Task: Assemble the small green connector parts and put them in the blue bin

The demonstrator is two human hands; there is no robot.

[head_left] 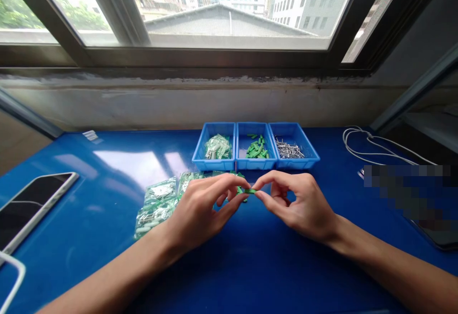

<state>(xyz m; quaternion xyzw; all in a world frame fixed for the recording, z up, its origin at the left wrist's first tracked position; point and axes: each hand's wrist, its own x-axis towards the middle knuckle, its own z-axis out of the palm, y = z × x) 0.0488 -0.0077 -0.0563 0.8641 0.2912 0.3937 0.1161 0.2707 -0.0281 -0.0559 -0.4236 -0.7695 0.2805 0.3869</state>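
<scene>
Near the middle of the frame, the left hand [200, 209] and the right hand [298, 204] met above the blue table [250, 266], fingertips drawn together on a small green plastic piece [250, 191]. Thumb and forefinger of each hand pinched one end of it, so that it hung between them, just clear of the tabletop; the other fingers curled loosely under the palms. Whether a second part was held with it could not be told at this size. Just behind the hands, toward the upper centre, three small blue trays stood side by side and touching: the left tray [213, 162] held clear packets of green and pale parts, the middle tray [256, 163] a loose heap of green pieces like the one held, and the right tray [296, 162] a pile of thin metal pins. To the left of the left hand, and partly hidden behind it, a spread of sealed clear packets [157, 204] with green contents lay flat on the table. At the far left edge lay a dark-screened tablet [28, 206] with a pale rim. In the upper right of the table a white cable [372, 144] looped near the wall, and beyond everything a window [222, 13] showed rooftops and tall buildings.
</scene>
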